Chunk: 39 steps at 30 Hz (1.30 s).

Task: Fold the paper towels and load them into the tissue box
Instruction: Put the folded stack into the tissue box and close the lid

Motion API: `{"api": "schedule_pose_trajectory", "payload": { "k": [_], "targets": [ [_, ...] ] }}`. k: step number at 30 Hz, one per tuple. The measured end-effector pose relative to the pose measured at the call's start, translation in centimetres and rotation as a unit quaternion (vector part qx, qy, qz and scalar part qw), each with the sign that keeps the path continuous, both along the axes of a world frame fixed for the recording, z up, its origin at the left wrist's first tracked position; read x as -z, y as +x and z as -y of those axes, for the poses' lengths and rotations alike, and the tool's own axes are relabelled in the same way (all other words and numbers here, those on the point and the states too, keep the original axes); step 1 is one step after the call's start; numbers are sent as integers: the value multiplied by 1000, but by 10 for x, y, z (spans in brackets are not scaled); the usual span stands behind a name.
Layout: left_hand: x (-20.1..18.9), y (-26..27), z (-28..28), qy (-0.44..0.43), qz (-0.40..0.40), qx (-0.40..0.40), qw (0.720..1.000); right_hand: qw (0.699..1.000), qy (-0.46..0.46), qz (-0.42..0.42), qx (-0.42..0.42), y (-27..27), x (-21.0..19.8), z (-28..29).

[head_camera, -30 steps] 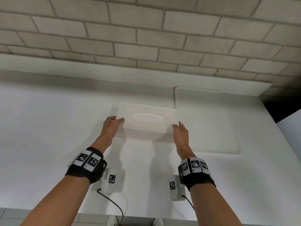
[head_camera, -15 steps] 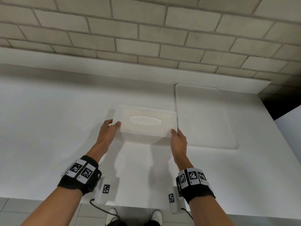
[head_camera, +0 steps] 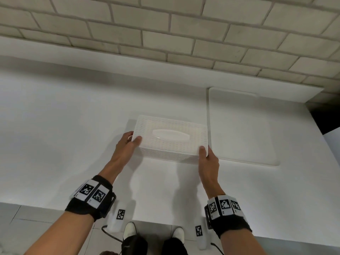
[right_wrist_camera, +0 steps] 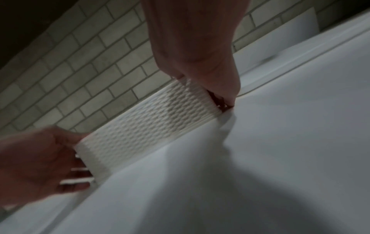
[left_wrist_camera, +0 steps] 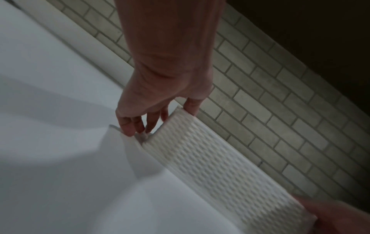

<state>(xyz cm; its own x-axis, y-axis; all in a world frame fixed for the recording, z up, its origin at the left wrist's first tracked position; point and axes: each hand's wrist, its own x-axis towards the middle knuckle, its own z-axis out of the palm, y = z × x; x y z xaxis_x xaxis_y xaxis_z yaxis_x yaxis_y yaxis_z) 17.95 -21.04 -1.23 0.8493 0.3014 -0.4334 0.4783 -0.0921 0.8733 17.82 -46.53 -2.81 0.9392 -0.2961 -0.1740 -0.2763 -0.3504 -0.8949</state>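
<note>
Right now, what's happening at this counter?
A person holds a white woven tissue box at both ends: the left hand grips the left end, the right hand the right end. The box sits low over the white counter, beside a flat white mat. Its lid is on. No paper towels are in view, so loading hasn't visibly started.

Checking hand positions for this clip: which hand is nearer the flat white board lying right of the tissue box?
Right. The right hand grips the tissue box end beside the board; the left hand holds the far end.
</note>
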Motion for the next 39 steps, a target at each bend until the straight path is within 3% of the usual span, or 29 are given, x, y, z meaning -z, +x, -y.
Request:
{"api": "schedule_pose_trajectory", "payload": {
  "k": [7, 15, 26, 30, 32, 34, 36, 37, 39],
  "targets": [
    [-16, 28, -7, -10, -52, 57, 997, 993, 71, -99, 1, 25, -22, 12],
    [-36, 71, 9, 82, -72, 85, 990, 995, -8, -94, -17, 78, -32, -1],
    [-39, 78, 6, 93, -147, 114, 978, 992, -86, -78, -45, 83, -24, 0],
    [-44, 78, 6, 96, -132, 115, 980, 993, -72, -79, -50, 72, -34, 4],
    [-38, 78, 1, 142, -87, 115, 979, 994, -100, -30, -34, 65, -39, 7],
    [-35, 76, 1, 260, 35, 97, 960, 988, -139, 54, -29, 62, -45, 6],
    [-37, 69, 13, 351, 199, 130, 906, 973, -183, 102, -100, 64, -44, -2],
    [-38, 64, 24, 375, 247, 177, 876, 964, -192, 103, -152, 65, -42, -9],
    [-35, 59, 44, 398, 259, 287, 832, 944, -204, 88, -243, 64, -35, -22]
  ]
}}
